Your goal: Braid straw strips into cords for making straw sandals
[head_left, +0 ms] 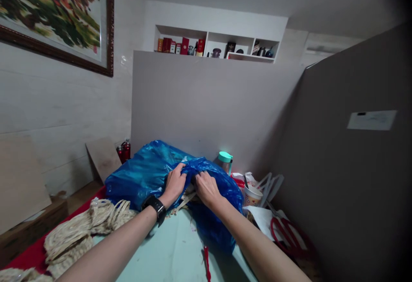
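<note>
Blue plastic bag (144,172) lies in front of the teal-lidded bottle (225,158), mostly left, likely light, limp, slippery, easily torn, best taken by its bunched rim, where left hand (175,183) and right hand (207,188) curl closed on it, fingertips partly hidden

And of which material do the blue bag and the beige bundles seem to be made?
The blue bag looks like thin, glossy plastic: sharp highlights, crinkled folds. The beige bundles look matte and may be plant fibre, judging by their rough, cord-like strands.
</note>
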`<state>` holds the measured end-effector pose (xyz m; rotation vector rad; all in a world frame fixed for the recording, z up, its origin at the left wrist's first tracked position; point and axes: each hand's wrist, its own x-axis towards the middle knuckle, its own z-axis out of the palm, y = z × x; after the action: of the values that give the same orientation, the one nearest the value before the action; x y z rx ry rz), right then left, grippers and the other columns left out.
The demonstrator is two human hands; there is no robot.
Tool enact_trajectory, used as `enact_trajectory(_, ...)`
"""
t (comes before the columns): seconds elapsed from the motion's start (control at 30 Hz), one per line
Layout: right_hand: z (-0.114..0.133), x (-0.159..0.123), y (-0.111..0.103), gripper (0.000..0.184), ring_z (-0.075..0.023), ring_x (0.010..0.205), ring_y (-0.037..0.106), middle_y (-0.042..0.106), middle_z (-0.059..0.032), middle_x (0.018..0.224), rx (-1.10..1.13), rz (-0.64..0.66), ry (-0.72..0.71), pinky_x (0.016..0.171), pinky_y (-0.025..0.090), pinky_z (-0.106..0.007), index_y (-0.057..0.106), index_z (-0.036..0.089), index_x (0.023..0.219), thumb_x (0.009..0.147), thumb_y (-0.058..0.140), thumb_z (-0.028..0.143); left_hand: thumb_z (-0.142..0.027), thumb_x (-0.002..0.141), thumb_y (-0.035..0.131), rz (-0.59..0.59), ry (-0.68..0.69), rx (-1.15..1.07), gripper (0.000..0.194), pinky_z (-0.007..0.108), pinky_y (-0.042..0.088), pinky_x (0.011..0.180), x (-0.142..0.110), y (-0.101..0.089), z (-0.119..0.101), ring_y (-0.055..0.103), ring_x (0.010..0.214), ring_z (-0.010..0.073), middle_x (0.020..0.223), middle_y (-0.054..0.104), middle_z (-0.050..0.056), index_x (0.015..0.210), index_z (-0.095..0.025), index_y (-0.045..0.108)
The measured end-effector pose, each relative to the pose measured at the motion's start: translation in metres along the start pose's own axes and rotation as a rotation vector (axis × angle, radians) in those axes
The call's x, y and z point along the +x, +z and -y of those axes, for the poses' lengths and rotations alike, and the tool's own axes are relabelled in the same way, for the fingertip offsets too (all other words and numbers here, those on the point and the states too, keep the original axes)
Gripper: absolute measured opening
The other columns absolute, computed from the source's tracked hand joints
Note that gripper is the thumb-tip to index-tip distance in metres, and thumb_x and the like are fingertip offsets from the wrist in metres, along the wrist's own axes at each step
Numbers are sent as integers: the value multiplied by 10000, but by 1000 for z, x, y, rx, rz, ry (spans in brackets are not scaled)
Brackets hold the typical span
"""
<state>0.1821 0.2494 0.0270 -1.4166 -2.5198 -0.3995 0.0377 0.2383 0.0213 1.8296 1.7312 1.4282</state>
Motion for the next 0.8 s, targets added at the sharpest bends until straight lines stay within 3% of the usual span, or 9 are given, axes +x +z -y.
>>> enact_trajectory(0.23, -17, -20, -12, 95, -150, 785, 595, 617, -18, 901, 75, -96, -16, 657, 426, -253, 559, 155, 977, 892, 519, 153, -303, 916, 554, 1, 5, -12, 268, 479, 472, 929, -4, -3, -1, 600, 1057, 234, 1150, 631, 81, 1140, -160, 591)
enact_trajectory(0.4, -17, -31, -17, 192, -149, 766, 596, 620, -29, 937, 56, -141, -4, 595, 337, -244, 545, 188, 964, 868, 434, 64, -299, 913, 560, 14, 27, -27, 262, 479, 474, 930, -8, -3, -3, 596, 1066, 235, 1166, 625, 82, 1133, -162, 596)
enact_trajectory(0.6, -2, -21, -22, 177, -165, 833, 596, 611, -65, 982, 5, -116, -55, 657, 389, -238, 537, 170, 1042, 910, 433, 114, -293, 914, 558, 15, 36, -36, 246, 467, 486, 917, -14, -5, -3, 607, 1045, 227, 1160, 629, 81, 1116, -160, 604)
enact_trajectory(0.8, -4, -22, -22, 149, -170, 790, 624, 624, -52, 989, -90, 7, -27, 674, 477, -290, 588, 165, 1044, 926, 500, 144, -283, 917, 556, 22, 49, -18, 237, 467, 485, 921, -18, -4, -2, 611, 1041, 224, 1143, 638, 79, 1110, -156, 606)
